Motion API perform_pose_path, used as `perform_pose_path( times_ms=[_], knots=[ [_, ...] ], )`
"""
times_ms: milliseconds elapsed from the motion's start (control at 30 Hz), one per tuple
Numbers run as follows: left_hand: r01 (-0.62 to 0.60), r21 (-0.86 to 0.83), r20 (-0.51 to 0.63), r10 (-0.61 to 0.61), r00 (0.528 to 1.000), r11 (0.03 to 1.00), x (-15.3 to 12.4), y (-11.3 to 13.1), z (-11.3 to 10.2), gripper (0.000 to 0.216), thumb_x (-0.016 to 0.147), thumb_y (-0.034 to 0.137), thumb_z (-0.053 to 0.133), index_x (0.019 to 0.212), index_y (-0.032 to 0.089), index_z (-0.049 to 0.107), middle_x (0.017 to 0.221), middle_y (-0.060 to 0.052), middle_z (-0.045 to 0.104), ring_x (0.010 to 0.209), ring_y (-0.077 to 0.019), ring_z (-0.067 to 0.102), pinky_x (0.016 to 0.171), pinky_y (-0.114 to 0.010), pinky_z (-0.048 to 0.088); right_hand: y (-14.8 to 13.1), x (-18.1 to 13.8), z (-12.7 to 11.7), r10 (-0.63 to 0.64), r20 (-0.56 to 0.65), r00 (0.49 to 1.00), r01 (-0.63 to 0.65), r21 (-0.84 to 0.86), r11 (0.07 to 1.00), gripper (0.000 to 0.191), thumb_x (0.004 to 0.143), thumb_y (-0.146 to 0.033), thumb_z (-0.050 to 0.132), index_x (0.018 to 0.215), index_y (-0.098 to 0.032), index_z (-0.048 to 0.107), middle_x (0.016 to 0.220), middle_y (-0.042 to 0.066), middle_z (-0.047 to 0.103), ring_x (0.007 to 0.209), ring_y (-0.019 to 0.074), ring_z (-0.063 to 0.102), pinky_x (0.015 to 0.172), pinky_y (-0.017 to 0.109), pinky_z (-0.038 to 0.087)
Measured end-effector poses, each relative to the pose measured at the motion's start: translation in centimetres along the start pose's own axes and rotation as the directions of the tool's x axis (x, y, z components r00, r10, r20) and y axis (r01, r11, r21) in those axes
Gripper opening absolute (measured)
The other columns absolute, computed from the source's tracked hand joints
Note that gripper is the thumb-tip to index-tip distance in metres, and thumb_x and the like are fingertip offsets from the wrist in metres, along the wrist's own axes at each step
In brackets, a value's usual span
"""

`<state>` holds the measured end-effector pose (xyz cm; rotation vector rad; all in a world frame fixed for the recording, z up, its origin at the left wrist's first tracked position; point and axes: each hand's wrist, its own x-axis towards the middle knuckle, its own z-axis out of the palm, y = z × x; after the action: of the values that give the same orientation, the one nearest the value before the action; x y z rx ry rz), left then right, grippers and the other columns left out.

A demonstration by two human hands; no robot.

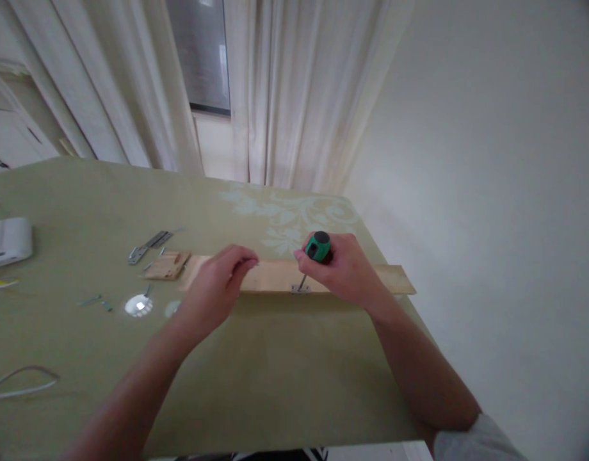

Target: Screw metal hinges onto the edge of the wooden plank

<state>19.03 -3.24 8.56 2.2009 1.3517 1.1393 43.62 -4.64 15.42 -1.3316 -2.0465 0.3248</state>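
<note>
Pale curtains (pixel 304 83) flank a grey window (pixel 201 54) near a plain wall (pixel 496 160).

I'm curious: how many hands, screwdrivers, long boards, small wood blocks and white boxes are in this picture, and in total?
Hands: 2 (left hand, right hand)
Screwdriver: 1
Long board: 1
Small wood block: 1
White box, partly in view: 1
Total: 6

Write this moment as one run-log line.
right hand: holds screwdriver | tip: at metal bracket | bracket: on wooden board, near edge | left hand: at board, pinched, contents unclear
</note>
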Motion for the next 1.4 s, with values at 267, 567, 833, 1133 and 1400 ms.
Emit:
perform_pose_path(
  times_ms=[267, 567, 833, 1133, 1400],
  knots=[
    [-0.018, -0.184, 0.107, 0.038, 0.994, 0.983, 1.0, 1.1, 6.0, 0.017, 0.098, 0.033, 0.062, 0.089, 0.02, 0.069, 0.078, -0.001, 0.074, 0.069, -0.0159, 0.065, 0.065, -0.026, 0.048, -0.3, 0.0, -0.3, -0.019, 0.027, 0.999, 0.019, 0.007, 1.0, 0.026, 0.089, -0.033, 0.069, 0.068, -0.019, 0.065, 0.061, -0.005, 0.054, 0.06, 0.0108, 0.047, 0.06, 0.028, 0.03],
    [-0.132, -0.197, 0.082, 0.151, 0.985, 0.971, -0.3, 0.9, 6.3, 0.022, 0.1, 0.03, 0.062, 0.092, 0.022, 0.081, 0.084, -0.003, 0.077, 0.075, -0.016, 0.069, 0.071, -0.025, 0.052, -0.4, 0.1, -0.1, -0.024, 0.014, 1.0, 0.023, 0.024, 0.999, 0.026, 0.091, -0.032, 0.068, 0.069, -0.019, 0.066, 0.061, -0.005, 0.056, 0.059, 0.0104, 0.047, 0.061, 0.027, 0.032],
    [0.079, -0.318, 0.115, -0.045, 0.992, 0.945, -0.4, 1.2, 7.0, 0.013, 0.093, 0.032, 0.068, 0.088, 0.022, 0.074, 0.079, 0.001, 0.08, 0.069, -0.0159, 0.071, 0.066, -0.025, 0.052, -0.5, 0.1, -0.2, -0.023, 0.001, 1.0, 0.023, 0.044, 0.999, 0.029, 0.089, -0.03, 0.071, 0.064, -0.019, 0.06, 0.058, -0.006, 0.054, 0.058, 0.0097, 0.046, 0.06, 0.027, 0.03],
    [0.048, -0.247, 0.133, -0.015, 0.991, 0.968, -0.6, 1.0, 7.6, 0.01, 0.095, 0.027, 0.068, 0.089, 0.023, 0.074, 0.081, 0.001, 0.079, 0.071, -0.0163, 0.069, 0.067, -0.026, 0.05, -0.6, 0.0, -0.3, -0.037, 0.015, 0.999, 0.036, 0.022, 0.999, 0.029, 0.091, -0.034, 0.07, 0.067, -0.02, 0.063, 0.058, -0.005, 0.055, 0.058, 0.0098, 0.047, 0.06, 0.028, 0.03],
    [-0.113, -0.103, 0.069, 0.12, 0.99, 0.988, -0.6, -0.4, 7.9, 0.011, 0.096, 0.024, 0.07, 0.086, 0.022, 0.075, 0.077, 0.001, 0.069, 0.071, -0.0154, 0.062, 0.067, -0.025, 0.045, -0.3, 0.0, -0.1, -0.072, -0.001, 0.997, 0.072, 0.013, 0.997, 0.027, 0.092, -0.035, 0.07, 0.07, -0.019, 0.066, 0.062, -0.005, 0.057, 0.059, 0.0103, 0.048, 0.06, 0.027, 0.032]
  ],
)
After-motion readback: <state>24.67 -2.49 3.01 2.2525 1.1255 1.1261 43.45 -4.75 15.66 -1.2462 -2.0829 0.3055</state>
